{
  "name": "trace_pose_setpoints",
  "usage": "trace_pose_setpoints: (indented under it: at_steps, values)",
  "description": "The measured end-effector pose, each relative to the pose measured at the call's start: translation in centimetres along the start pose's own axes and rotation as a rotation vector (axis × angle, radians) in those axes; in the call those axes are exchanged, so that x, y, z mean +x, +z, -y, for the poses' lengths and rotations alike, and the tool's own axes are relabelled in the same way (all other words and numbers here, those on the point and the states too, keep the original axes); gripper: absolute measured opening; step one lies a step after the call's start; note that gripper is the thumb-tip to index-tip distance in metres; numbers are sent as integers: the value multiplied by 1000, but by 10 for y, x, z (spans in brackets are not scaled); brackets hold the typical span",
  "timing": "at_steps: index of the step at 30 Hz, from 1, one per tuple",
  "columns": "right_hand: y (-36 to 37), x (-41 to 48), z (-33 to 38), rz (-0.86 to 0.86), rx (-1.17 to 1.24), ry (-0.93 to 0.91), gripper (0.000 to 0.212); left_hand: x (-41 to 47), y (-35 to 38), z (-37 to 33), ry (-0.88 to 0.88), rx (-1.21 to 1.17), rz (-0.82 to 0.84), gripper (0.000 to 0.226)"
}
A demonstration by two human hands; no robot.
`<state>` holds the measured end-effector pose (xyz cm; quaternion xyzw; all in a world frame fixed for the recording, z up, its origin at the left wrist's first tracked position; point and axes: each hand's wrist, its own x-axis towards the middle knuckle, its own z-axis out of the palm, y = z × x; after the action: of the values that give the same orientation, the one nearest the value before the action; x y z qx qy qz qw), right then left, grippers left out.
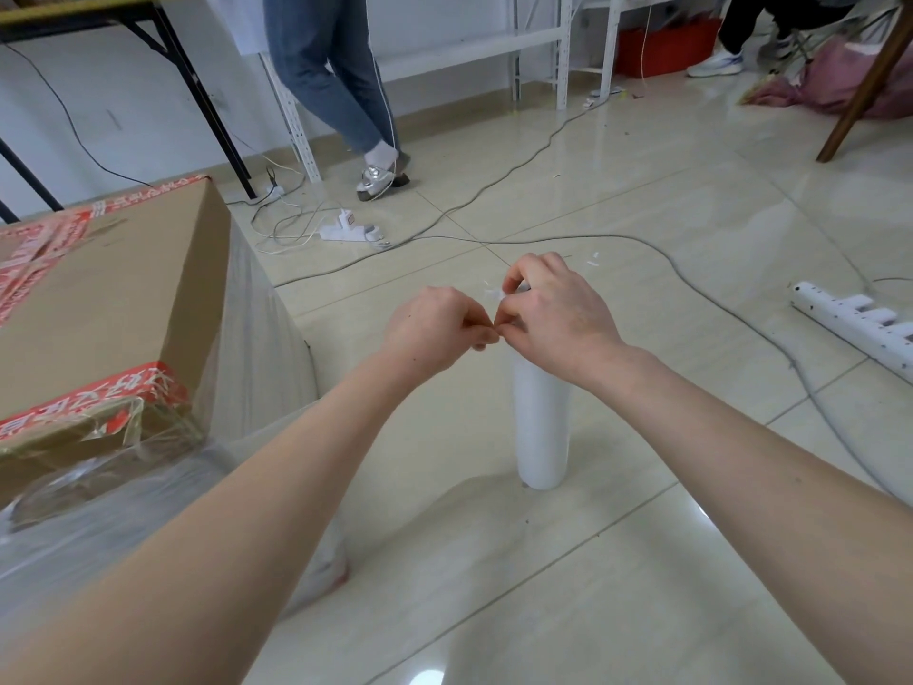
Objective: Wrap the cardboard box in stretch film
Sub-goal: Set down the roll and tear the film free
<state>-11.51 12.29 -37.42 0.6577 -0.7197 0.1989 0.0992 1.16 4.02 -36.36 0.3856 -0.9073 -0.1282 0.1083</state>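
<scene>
Hands meet above a tiled floor [642, 561], seen from the wearer's head; the left hand [435, 323] and right hand [553, 313] come in from bare forearms and touch at the fingertips; both sets of fingers are curled, thumb against forefinger, pinching a small whitish wisp of film [494, 292] between the two hands. The right hand sits over the top of the stretch film roll [541, 427], which stands upright on the floor directly below it; whether the wisp joins the roll cannot be told.

At the left stands the cardboard box [99, 289], brown with red printed tape on top; clear stretch film [257, 348] already covers its near side and lower corner, crinkled and glossy; the box is near the roll but apart from it.

Further back, a person in jeans [326, 66] stands beside white metal shelving [543, 42]; a white power strip [353, 229] and grey cables [494, 185] lie on the floor; a white perforated rail [859, 328] lies at the right.
</scene>
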Motion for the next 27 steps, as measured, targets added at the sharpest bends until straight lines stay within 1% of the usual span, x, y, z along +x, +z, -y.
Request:
trace_pose_setpoints:
  at_steps: [4, 8, 14, 18, 20, 23, 25, 27]
  values:
    - [2, 0, -1, -43, 10, 3, 19, -2, 0, 2, 3, -15, -3, 16]
    - [4, 0, -2, -62, 22, -3, 15, -2, 4, 2, -43, -57, -35, 20]
    - [6, 1, -3, -84, 4, -20, 14, 2, 8, 0, -98, -99, -47, 19]
    - [9, -5, -5, -128, 1, -60, 13, 7, 5, 19, -227, -150, -138, 18]
    - [9, -7, -7, -138, 7, -65, 12, 6, 7, 27, -214, -161, -100, 17]
    - [6, -9, -9, -93, 3, -35, 2, 2, 6, 19, -140, -275, -16, 12]
    - [4, -9, -8, -69, 5, 3, 12, 1, 1, 11, -111, -326, 41, 20]
    - [2, -6, -6, -53, 0, 30, 22, 1, -2, 6, -92, -275, 160, 33]
